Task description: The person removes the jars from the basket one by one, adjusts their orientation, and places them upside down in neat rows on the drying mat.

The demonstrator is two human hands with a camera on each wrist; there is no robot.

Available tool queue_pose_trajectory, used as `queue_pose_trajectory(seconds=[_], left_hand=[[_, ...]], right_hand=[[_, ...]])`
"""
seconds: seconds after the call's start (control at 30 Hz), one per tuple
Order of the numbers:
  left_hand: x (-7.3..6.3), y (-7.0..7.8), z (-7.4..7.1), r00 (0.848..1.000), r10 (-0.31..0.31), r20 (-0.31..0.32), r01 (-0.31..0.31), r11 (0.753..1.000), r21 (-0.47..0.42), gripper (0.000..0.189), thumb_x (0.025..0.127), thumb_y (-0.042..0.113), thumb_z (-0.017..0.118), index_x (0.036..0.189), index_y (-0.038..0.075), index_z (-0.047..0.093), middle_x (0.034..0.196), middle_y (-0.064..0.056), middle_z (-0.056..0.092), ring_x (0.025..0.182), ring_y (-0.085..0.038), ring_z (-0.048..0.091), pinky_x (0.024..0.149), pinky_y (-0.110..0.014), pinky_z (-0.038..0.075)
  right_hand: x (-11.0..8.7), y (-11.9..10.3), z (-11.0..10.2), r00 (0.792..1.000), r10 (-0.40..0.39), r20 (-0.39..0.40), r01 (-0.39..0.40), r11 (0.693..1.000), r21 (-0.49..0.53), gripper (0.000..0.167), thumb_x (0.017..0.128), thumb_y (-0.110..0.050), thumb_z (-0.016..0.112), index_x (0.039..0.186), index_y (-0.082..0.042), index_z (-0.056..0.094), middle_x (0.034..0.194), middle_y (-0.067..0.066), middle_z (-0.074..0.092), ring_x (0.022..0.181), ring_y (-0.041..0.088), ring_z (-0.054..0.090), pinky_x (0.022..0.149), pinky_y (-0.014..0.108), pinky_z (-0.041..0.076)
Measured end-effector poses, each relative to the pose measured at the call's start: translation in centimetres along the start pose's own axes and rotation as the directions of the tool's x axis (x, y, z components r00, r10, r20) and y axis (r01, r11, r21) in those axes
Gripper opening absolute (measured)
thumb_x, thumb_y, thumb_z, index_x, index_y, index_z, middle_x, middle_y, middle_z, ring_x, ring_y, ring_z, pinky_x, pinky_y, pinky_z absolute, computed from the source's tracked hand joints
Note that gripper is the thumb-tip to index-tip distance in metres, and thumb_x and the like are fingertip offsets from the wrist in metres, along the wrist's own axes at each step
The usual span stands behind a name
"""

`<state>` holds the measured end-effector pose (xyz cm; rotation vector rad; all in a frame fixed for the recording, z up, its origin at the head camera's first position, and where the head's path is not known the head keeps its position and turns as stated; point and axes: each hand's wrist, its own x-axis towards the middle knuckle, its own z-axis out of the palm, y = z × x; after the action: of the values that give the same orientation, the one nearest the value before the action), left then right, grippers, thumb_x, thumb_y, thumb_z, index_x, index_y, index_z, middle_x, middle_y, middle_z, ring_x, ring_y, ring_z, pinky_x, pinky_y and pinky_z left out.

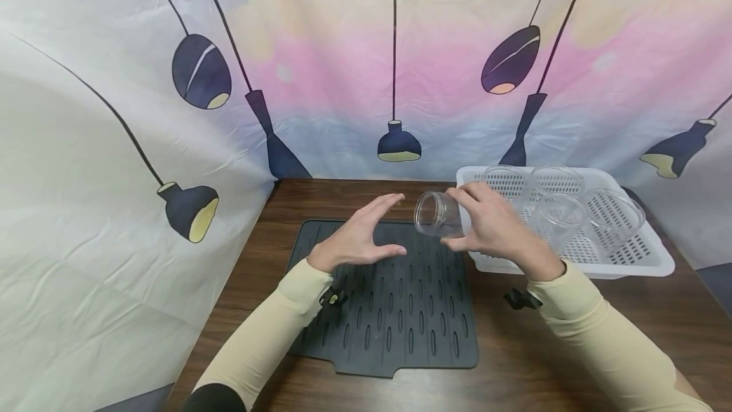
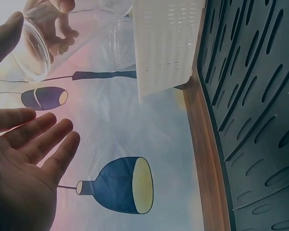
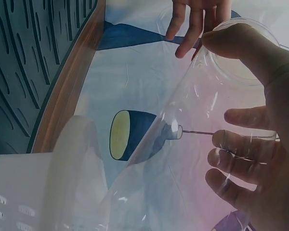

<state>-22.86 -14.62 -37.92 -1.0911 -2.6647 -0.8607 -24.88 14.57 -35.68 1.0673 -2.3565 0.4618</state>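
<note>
A clear glass jar (image 1: 439, 213) lies tilted on its side in the air, its round mouth facing left. My right hand (image 1: 493, 221) grips it between thumb and fingers, over the gap between mat and basket; the right wrist view shows the fingers (image 3: 231, 166) curled about the clear wall. Just left of the mouth, my left hand (image 1: 360, 234) is spread with thumb and fingers apart, holding nothing. Beneath both hands lies a dark grey ribbed drying mat (image 1: 394, 310). In the left wrist view the jar (image 2: 36, 50) is near the left thumb.
A white perforated plastic basket (image 1: 646, 259) stands at the right with several clear jars (image 1: 612, 215) in it. The brown wooden table (image 1: 503, 348) carries mat and basket. Behind it hangs a cloth backdrop (image 1: 343, 81) printed with lamps.
</note>
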Motion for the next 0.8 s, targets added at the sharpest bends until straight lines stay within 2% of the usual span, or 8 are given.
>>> queue_pose_trajectory(seconds=[0.2, 0.43, 0.8], left_hand=[[0.25, 0.30, 0.11, 0.999, 0.027, -0.023, -0.028, 0.999, -0.020, 0.093, 0.084, 0.048, 0.074, 0.156, 0.022, 0.022, 0.155, -0.004, 0.034, 0.139, -0.023, 0.040, 0.109, -0.050, 0.039], [0.46, 0.42, 0.12, 0.999, 0.046, -0.025, -0.047, 0.998, -0.030, 0.092, 0.085, 0.050, 0.072, 0.156, 0.022, 0.022, 0.153, -0.004, 0.037, 0.136, -0.021, 0.044, 0.106, -0.044, 0.043], [0.58, 0.46, 0.37, 0.996, 0.082, -0.031, -0.084, 0.993, -0.078, 0.091, 0.084, 0.043, 0.075, 0.155, 0.017, 0.025, 0.147, -0.011, 0.043, 0.128, -0.026, 0.052, 0.102, -0.038, 0.047]], right_hand=[[0.13, -0.11, 0.21, 0.999, -0.043, -0.008, 0.042, 0.999, -0.031, 0.086, 0.052, -0.049, 0.091, 0.120, -0.006, 0.061, 0.099, 0.010, 0.059, 0.091, 0.029, 0.055, 0.076, 0.044, 0.049], [0.28, -0.18, 0.57, 0.998, -0.067, -0.016, 0.067, 0.997, -0.044, 0.088, 0.050, -0.051, 0.090, 0.120, -0.007, 0.061, 0.100, 0.010, 0.059, 0.093, 0.030, 0.056, 0.079, 0.046, 0.049], [0.50, -0.77, 0.77, 0.997, -0.044, 0.066, 0.047, 0.997, -0.057, 0.087, 0.054, -0.053, 0.088, 0.124, -0.009, 0.060, 0.103, 0.010, 0.060, 0.093, 0.029, 0.056, 0.076, 0.044, 0.050]])
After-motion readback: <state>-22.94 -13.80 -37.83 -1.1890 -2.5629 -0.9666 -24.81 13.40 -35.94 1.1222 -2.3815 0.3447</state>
